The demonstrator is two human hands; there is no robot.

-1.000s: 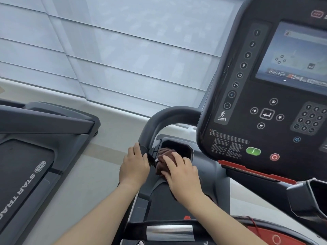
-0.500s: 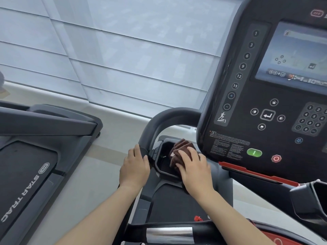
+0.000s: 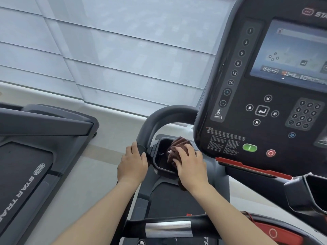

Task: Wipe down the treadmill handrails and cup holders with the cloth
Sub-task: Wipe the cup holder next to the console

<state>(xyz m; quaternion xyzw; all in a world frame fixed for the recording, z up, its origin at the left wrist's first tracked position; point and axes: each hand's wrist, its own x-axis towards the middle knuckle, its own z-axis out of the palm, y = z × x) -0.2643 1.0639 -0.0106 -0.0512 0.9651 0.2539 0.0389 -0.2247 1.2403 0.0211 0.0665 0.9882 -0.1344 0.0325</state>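
Right hand (image 3: 190, 166) clamped down on the bunched brown cloth (image 3: 178, 145), pressing it on the right rim of the black cup holder (image 3: 161, 157), top of the cloth poking up past the fingertips and nearly under the lower edge of the console (image 3: 261, 96); pretty tight on that side, open pocket only to the left of the cloth inside the holder; left hand (image 3: 132, 164) curled around the grey curved handrail (image 3: 159, 115) just beside the holder's left edge, thumb over the round end cap; plenty of bare floor (image 3: 85, 174) left of that hand, running out to the neighbouring treadmill (image 3: 35, 156); front crossbar with the silver grip plate (image 3: 168, 228) right below both forearms; second cup holder (image 3: 311, 193) off at the far right edge, well apart from both hands; white blinds (image 3: 115, 50) behind everything.
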